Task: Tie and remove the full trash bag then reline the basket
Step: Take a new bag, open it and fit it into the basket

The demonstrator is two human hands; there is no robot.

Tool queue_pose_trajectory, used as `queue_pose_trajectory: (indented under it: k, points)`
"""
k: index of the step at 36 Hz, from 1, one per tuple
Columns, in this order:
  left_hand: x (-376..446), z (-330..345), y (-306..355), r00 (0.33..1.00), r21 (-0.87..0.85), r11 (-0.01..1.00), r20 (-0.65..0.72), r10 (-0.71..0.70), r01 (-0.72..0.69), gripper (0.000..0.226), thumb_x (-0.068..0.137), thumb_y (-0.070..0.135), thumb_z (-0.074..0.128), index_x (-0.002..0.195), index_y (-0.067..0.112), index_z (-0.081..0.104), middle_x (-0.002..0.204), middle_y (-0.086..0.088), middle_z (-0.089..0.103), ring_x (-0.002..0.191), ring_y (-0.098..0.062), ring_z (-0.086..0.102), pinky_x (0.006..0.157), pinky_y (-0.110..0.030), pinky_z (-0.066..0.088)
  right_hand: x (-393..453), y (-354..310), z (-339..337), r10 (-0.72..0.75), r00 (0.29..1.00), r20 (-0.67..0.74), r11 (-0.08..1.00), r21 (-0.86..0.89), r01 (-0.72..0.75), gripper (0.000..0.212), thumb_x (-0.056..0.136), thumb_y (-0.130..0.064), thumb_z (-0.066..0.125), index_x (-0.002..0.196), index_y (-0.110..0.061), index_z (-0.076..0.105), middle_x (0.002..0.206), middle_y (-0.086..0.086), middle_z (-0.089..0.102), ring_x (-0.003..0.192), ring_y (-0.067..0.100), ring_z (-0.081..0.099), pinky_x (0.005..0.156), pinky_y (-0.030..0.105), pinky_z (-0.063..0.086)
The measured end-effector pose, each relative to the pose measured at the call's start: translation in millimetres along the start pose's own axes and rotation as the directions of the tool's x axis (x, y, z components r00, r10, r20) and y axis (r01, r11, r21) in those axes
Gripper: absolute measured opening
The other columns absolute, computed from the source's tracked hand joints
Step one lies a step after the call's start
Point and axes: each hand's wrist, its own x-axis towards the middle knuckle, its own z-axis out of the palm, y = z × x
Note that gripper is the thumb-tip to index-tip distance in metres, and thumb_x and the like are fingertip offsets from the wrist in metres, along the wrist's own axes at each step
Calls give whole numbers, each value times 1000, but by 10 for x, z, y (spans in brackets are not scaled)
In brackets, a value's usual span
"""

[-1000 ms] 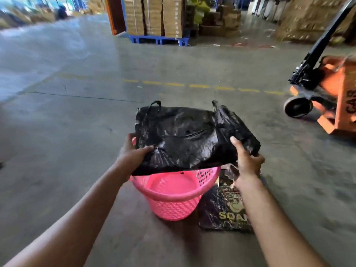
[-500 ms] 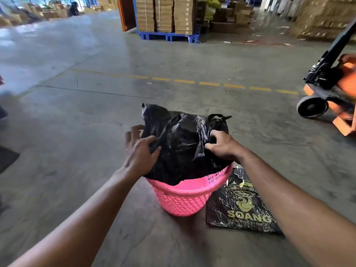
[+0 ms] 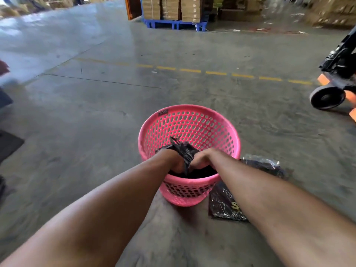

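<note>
On a warehouse floor [image 3: 96,120] of grey concrete, we reach both bare arms down into a pink basket [image 3: 189,120] with a perforated wall, standing upright in front of us. Our left hand [image 3: 174,160] is plunged inside the basket near its closer rim, and its fingers are buried in black plastic, so we cannot tell whether they are spread or closed. Between the two hands a crumpled fold of the black trash bag [image 3: 184,151] sticks up, with more dark film below our fingers at the bottom of the basket. Our right hand [image 3: 201,160] sits just beside the left one, knuckles up, its fingers curled down onto the same bag, though the tips are hidden. Right of those fingers, outside the basket and touching its base, a flat black packet [image 3: 223,205] with yellow lettering lies on the floor under our right forearm. Far beyond our fingers a dashed yellow line [image 3: 215,73] crosses the floor, cartons on a blue pallet [image 3: 173,25] stand behind it, and an orange pallet jack [image 3: 335,83] shows at the right edge.
</note>
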Motion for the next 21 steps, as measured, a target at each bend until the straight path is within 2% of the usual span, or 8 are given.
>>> queue_pose_trajectory:
  k: [2, 4, 6, 10, 12, 14, 18, 21]
  points:
    - [62, 46, 18, 1000, 11, 1000, 6, -14, 14, 45, 104, 20, 47, 145, 4, 50, 154, -14, 49, 139, -29, 49, 105, -33, 41, 22, 4, -4, -36, 999, -39, 999, -36, 34, 44, 100, -20, 55, 139, 2, 56, 141, 16, 61, 118, 27, 63, 77, 24, 44]
    - [179, 56, -46, 985, -1, 1000, -173, -9, 9, 55, 99, 25, 53, 151, 11, 43, 162, -16, 35, 145, -33, 39, 111, -38, 38, 52, 23, -46, -100, 989, -107, 992, -83, 92, 41, 95, -15, 58, 131, 4, 62, 124, 17, 67, 118, 31, 65, 78, 28, 47]
    - [166, -16, -141, 934, -40, 999, -357, -26, 13, 61, 92, 29, 58, 151, 17, 45, 162, -19, 23, 144, -41, 32, 116, -49, 37, 81, 55, -134, -146, 964, -224, 989, -57, 136, 37, 89, -14, 64, 122, 2, 67, 109, 15, 69, 110, 33, 68, 79, 30, 51]
    - [67, -292, -361, 812, -151, 985, -584, -20, -85, 39, 77, 32, 67, 114, 28, 75, 132, -18, 48, 128, -38, 46, 106, -45, 46, 13, 152, -413, -161, 897, -413, 967, 117, 227, 46, 73, -35, 83, 110, -11, 74, 105, 12, 76, 99, 28, 72, 88, 35, 58]
    - [-5, -414, -491, 769, -181, 975, -639, -18, -127, 32, 65, 32, 64, 94, 31, 77, 114, -14, 59, 119, -36, 55, 99, -44, 50, -62, 198, -548, -160, 857, -490, 939, 191, 285, 44, 74, -43, 82, 105, -13, 77, 100, 9, 78, 93, 24, 74, 87, 36, 60]
    - [-116, -524, -609, 720, -221, 961, -693, -37, -164, 16, 53, 30, 59, 68, 30, 66, 92, -6, 63, 104, -35, 65, 87, -42, 56, -149, 242, -661, -138, 799, -585, 924, 215, 317, 36, 78, -45, 76, 99, -16, 76, 98, 5, 78, 94, 22, 73, 84, 33, 57]
    - [-347, -661, -778, 669, -242, 962, -737, -96, -129, 18, 57, 24, 65, 75, 23, 63, 82, -9, 69, 85, -36, 66, 67, -37, 56, -322, 307, -841, -160, 680, -715, 961, 43, 272, 38, 79, -45, 74, 107, -19, 74, 105, 12, 76, 102, 30, 71, 76, 28, 47]
    - [-435, -694, -934, 629, -304, 945, -760, -164, -121, 11, 60, 24, 66, 67, 25, 58, 79, -8, 68, 84, -37, 66, 63, -32, 48, -442, 328, -957, -276, 718, -639, 939, -21, 342, 33, 79, -26, 80, 108, -13, 73, 105, 13, 75, 98, 28, 69, 78, 31, 52]
